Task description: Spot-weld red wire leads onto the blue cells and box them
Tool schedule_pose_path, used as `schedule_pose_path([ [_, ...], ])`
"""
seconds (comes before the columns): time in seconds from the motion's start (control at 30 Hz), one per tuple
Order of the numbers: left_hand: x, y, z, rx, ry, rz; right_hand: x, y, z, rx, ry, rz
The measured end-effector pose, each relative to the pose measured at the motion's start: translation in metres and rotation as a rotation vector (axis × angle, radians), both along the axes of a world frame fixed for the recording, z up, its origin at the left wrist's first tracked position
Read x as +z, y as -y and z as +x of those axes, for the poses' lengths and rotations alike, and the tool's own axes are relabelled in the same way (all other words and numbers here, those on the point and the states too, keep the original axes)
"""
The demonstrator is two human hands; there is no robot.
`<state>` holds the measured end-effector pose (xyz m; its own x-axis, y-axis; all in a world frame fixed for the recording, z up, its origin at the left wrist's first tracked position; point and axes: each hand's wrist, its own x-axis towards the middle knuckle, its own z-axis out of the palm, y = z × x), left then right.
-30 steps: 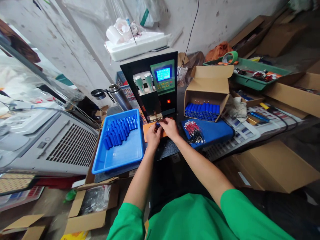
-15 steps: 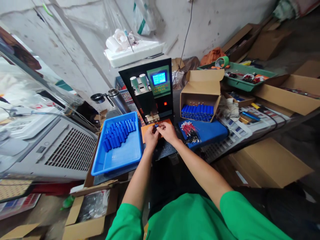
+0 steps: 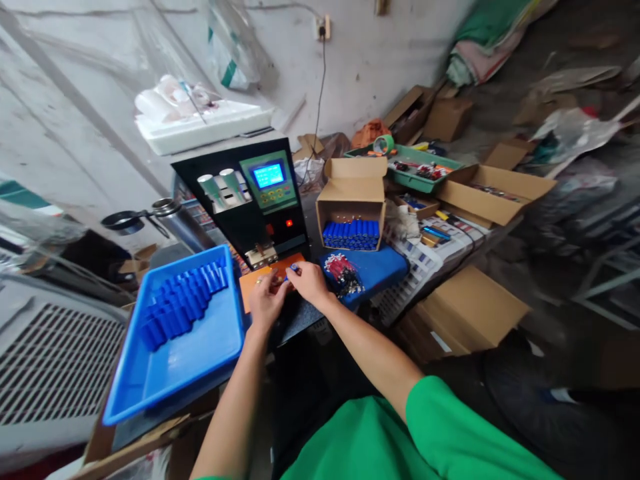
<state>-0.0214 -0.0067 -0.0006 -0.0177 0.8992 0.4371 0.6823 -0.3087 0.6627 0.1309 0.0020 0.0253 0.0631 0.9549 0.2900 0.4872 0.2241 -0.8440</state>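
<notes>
At the front of the spot welder (image 3: 280, 220), my right hand (image 3: 311, 283) pinches a blue cylindrical battery cell (image 3: 294, 268), with only its end showing between the fingers. Just to its left, my left hand (image 3: 266, 303) is over the orange plate (image 3: 249, 287), its fingers loosely bent and apart, and I see nothing gripped in it. Its thumb comes close to my right fingertips. The welder's metal electrode holder (image 3: 261, 256) is right above the left fingers. Many more blue cells (image 3: 175, 310) stand in rows inside a blue tray (image 3: 200, 365) on the left.
A cardboard box (image 3: 351, 193) of stacked blue cells stands right of the welder. Before it, a bundle of red and black wires (image 3: 345, 275) lies on a blue pad (image 3: 385, 267). A steel flask (image 3: 181, 223) stands behind the tray. A green tray (image 3: 420, 180) sits farther back.
My view has swung to the right, so the bench appears shifted left. Both hands were together at the cell; now they are slightly apart and the cell is in the right fingers.
</notes>
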Motion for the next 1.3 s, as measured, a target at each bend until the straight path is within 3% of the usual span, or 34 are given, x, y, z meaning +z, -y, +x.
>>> schedule_pose_path([
  [0.13, 0.004, -0.002, -0.002, -0.023, 0.024, 0.013, -0.005, -0.02, 0.049, -0.121, -0.032, 0.131],
  [0.27, 0.006, -0.001, -0.001, -0.009, 0.016, 0.024, 0.004, -0.037, 0.111, -0.233, 0.19, 0.253],
  [0.4, 0.005, -0.002, 0.0, 0.016, -0.002, 0.031, 0.013, -0.052, 0.144, -0.229, 0.58, 0.107],
  [0.6, 0.004, -0.002, -0.003, 0.02, -0.02, 0.039, 0.013, -0.066, 0.145, -0.188, 0.92, -0.12],
  [0.9, 0.005, -0.001, 0.001, 0.023, -0.022, 0.015, 0.019, -0.077, 0.15, -0.252, 0.875, -0.204],
  [1.03, 0.005, -0.001, 0.004, 0.024, -0.018, 0.016, 0.016, -0.067, 0.158, -0.231, 0.795, -0.136],
  [1.17, 0.003, -0.002, 0.003, 0.032, -0.029, 0.018, -0.002, -0.052, 0.165, -0.238, 0.587, 0.026],
  [1.3, 0.002, -0.004, 0.003, 0.047, -0.048, 0.013, -0.029, -0.054, 0.166, -0.215, 0.397, -0.152],
])
